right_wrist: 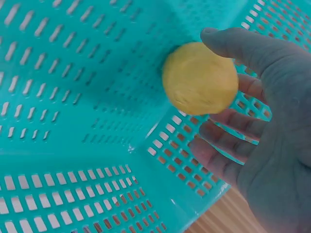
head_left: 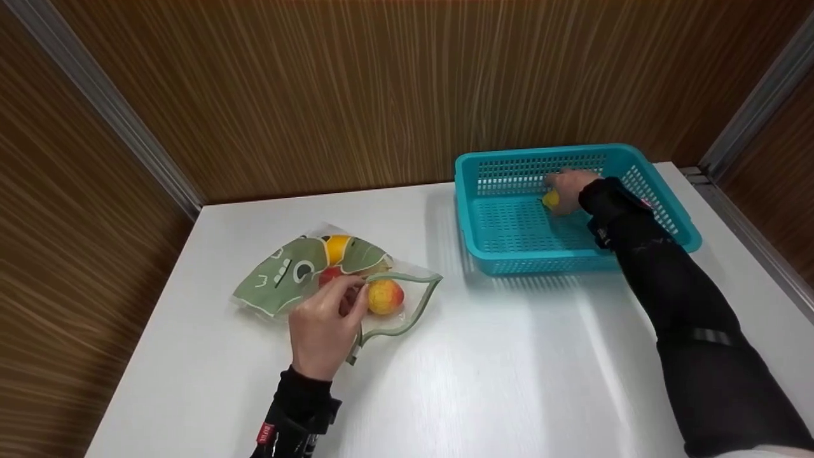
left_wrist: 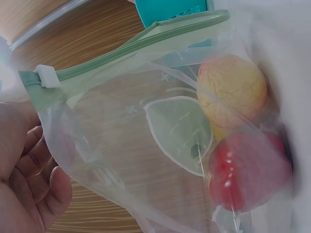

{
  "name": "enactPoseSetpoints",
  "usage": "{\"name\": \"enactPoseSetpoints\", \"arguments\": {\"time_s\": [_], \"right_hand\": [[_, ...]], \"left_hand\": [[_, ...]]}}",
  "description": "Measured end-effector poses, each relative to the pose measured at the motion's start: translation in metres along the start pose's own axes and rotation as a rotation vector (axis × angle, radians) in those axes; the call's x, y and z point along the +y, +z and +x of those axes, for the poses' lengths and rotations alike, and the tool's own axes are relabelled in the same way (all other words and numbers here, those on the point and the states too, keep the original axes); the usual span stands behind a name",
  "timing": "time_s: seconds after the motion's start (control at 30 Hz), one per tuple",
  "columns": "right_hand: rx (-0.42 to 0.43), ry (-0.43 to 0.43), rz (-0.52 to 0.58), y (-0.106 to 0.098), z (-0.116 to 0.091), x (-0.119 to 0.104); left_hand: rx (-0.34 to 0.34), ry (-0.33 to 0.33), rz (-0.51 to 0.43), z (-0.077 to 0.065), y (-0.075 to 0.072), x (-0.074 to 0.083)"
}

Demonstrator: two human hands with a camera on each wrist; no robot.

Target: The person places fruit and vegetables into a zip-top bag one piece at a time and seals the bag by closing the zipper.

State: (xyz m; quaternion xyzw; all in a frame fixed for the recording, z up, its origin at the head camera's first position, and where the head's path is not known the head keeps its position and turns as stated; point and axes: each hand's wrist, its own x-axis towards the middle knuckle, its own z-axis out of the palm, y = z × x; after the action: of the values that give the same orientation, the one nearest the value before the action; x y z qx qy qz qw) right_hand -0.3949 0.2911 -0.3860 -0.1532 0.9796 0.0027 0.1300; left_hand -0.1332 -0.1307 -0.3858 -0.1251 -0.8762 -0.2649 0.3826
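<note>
My left hand grips the edge of a clear zip bag with a green animal print, near the zip end with the white slider. The bag's mouth gapes toward the right. Inside lie a yellow-red fruit near the opening, a shiny red fruit beside it, and an orange-yellow one deeper in. Over in the turquoise basket, my right hand holds a yellow fruit with a small stem; the thumb lies over it and the other fingers are spread behind.
The basket, with slotted walls, stands at the back right of the white table, close to the wood-grain back panel. More wood-grain panels rise at both sides, with metal strips at the corners.
</note>
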Motion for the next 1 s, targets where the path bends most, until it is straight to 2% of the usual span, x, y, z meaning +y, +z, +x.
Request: {"name": "enactPoseSetpoints", "arguments": {"time_s": [0.13, 0.47, 0.57, 0.83, 1.0], "right_hand": [[-0.028, 0.017, -0.018, 0.006, 0.006, 0.001], [-0.103, 0.047, 0.035, 0.010, 0.006, 0.000], [-0.082, 0.041, 0.025, 0.010, 0.004, 0.000], [0.038, 0.010, 0.030, 0.000, -0.006, 0.001], [0.045, 0.017, 0.079, -0.013, -0.014, -0.003]], "left_hand": [[-0.003, 0.003, 0.004, 0.001, 0.000, 0.002], [0.001, 0.019, 0.010, 0.002, 0.001, 0.002], [0.001, 0.023, 0.001, 0.002, 0.002, 0.002], [0.009, 0.035, 0.007, 0.002, 0.001, 0.002], [0.004, 0.028, 0.002, 0.002, 0.001, 0.002]]}}
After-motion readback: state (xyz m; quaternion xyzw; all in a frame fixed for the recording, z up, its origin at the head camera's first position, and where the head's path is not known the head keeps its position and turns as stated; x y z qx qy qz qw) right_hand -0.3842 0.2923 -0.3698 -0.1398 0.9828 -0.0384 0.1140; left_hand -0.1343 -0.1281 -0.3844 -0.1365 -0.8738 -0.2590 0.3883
